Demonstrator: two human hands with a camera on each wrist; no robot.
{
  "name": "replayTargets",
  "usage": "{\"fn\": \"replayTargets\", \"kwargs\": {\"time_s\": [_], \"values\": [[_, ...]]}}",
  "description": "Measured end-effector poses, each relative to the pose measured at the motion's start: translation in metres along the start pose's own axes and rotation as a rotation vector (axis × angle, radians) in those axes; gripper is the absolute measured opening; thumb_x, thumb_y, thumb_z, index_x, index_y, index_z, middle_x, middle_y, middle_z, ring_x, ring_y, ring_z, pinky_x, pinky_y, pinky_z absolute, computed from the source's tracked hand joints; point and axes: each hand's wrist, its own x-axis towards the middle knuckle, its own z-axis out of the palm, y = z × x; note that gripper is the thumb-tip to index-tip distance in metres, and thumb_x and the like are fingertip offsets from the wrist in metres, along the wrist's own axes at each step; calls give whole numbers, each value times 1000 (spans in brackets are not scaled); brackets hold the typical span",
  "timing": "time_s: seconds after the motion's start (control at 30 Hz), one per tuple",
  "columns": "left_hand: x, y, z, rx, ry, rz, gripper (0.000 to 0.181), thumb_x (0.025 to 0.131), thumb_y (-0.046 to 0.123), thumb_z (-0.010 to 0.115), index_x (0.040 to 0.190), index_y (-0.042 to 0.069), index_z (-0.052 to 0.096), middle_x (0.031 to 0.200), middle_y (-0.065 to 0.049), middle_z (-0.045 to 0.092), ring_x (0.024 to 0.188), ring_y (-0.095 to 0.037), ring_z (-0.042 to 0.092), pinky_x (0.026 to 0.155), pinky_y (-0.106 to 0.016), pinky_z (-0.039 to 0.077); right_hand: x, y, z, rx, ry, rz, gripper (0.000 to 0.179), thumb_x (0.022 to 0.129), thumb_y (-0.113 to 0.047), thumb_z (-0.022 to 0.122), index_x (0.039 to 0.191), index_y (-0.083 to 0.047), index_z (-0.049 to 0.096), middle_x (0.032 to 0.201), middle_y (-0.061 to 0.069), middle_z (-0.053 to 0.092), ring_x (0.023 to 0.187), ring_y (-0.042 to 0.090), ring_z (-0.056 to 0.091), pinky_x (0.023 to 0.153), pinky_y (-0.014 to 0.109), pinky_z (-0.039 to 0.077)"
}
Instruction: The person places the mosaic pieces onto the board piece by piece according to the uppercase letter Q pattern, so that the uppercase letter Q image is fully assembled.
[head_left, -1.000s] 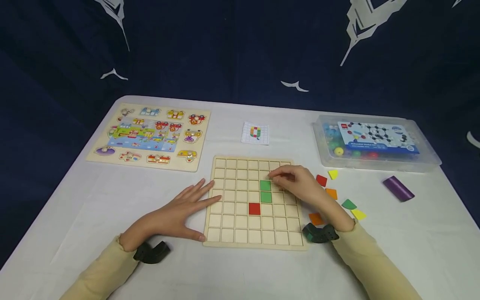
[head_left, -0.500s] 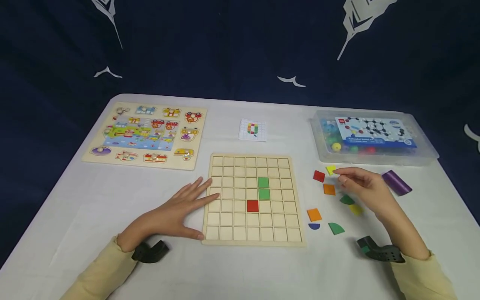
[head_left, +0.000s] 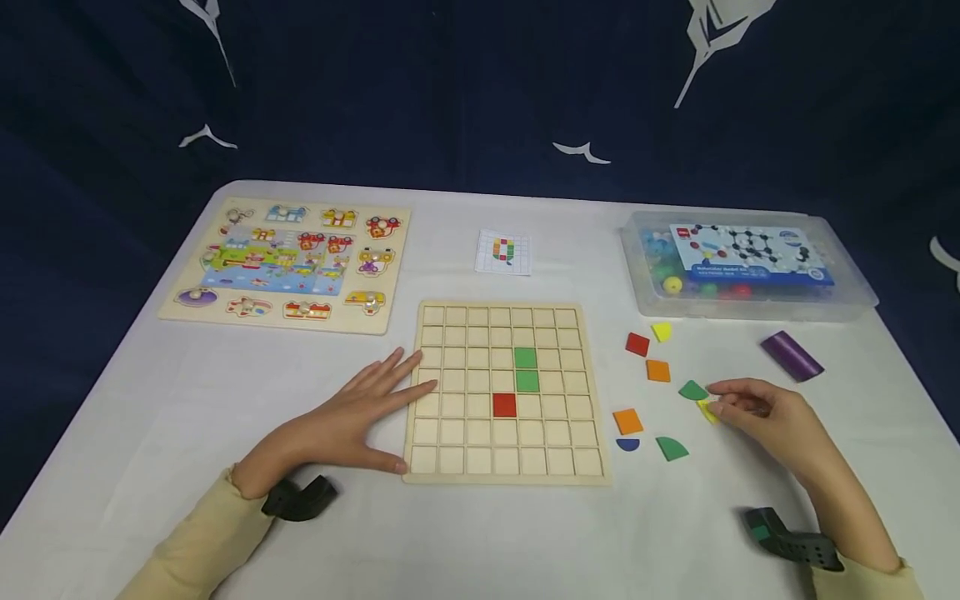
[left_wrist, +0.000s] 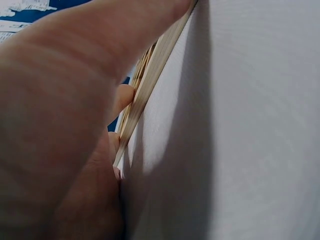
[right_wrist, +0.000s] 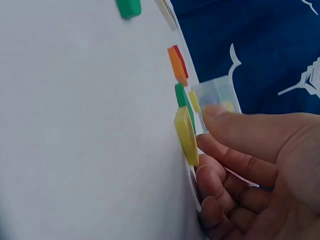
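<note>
In the head view, my left hand (head_left: 341,412) lies spread along the left edge of a wooden grid board (head_left: 450,433), fingertips on its rim. Two green squares (head_left: 527,369) and a red square (head_left: 504,405) sit in its cells. My right hand (head_left: 772,417) is at a yellow piece (head_left: 707,410) on the cloth, right of the board, thumb tip overlapping it. In the right wrist view, thumb and forefinger stand apart beside that yellow piece (right_wrist: 186,136). A green piece (head_left: 692,390) lies just left of its fingertips.
Around lie orange squares (head_left: 657,371), a red piece (head_left: 637,344), another yellow piece (head_left: 662,332), a blue half-round (head_left: 627,445), a green quarter-round (head_left: 672,448) and a purple cylinder (head_left: 792,357). Behind are a pattern card (head_left: 486,260), a clear plastic box (head_left: 750,308) and a picture puzzle (head_left: 330,321).
My right hand has left the board's green squares, passed by the far yellow piece, and come down to the nearer yellow piece. My left hand has stayed at the board's edge.
</note>
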Motion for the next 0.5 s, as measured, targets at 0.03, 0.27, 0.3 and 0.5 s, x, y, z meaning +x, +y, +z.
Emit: {"fn": "replayTargets", "kwargs": {"time_s": [0.03,0.27,0.3,0.5], "values": [[0,0,-1,-3,2,-2,99,69,51,78,149,20,29,156,-6,0,139,-27,-8,108,-50,2,-2,0,0,-25,2,4,31,87,-17,68,108,5,64,87,11,61,67,10,50,54,18,42],[0,2,-3,-4,1,-5,99,68,46,80,148,19,29,156,-6,1,139,-26,-8,108,-50,3,-5,-2,4,-142,25,14,29,78,-10,76,98,6,64,78,7,57,67,18,47,51,20,38],[1,2,-3,-6,1,-6,99,68,45,81,148,19,29,156,-6,1,139,-26,-8,108,-50,2,-5,-2,4,-143,28,6,27,78,-8,75,98,6,64,78,7,56,67,18,46,51,20,38],[0,2,-1,-14,0,-9,99,67,45,82,148,19,30,156,-6,1,139,-26,-8,108,-50,2,-7,1,5,-141,39,-55,25,76,-1,74,97,4,61,74,6,52,64,17,44,50,22,36]]}}
